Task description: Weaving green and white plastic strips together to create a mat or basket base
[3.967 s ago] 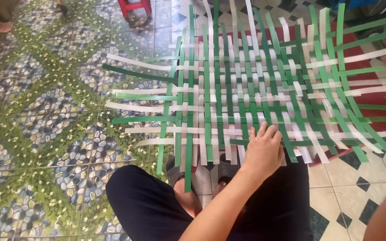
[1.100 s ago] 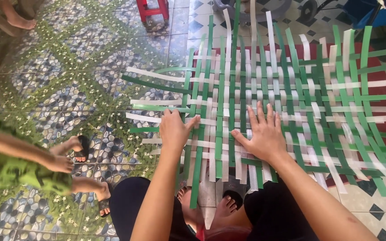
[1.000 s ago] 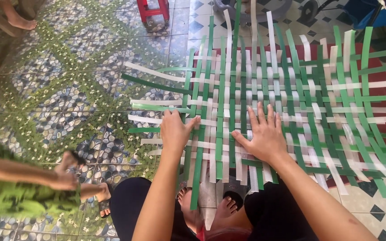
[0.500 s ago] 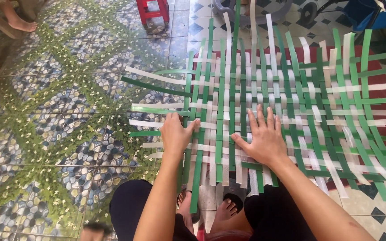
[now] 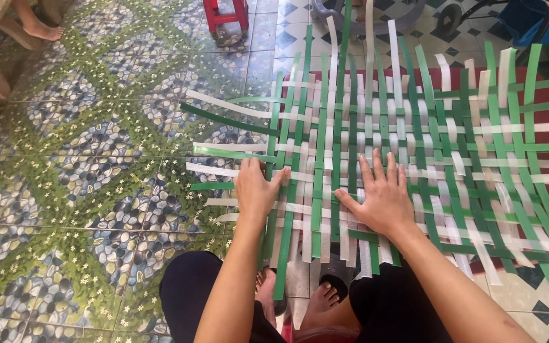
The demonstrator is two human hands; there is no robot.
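A flat mat woven from green and white plastic strips (image 5: 414, 127) lies on the tiled floor in front of me. My left hand (image 5: 255, 190) rests palm down on the mat's near left edge, thumb out toward a green strip. My right hand (image 5: 382, 197) lies flat on the near middle of the mat with its fingers spread. Neither hand holds anything. Loose strip ends stick out on all sides of the mat.
My bare feet (image 5: 300, 298) and dark trousers show under the mat's near edge. A red plastic stool (image 5: 227, 14) stands at the far side. Another person's bare foot (image 5: 36, 28) is at the top left. Pebble-patterned floor tiles (image 5: 84, 190) spread to the left.
A person in green who was crossing at the lower left has gone out of view. My two hands stay flat on the mat in nearly the same places.
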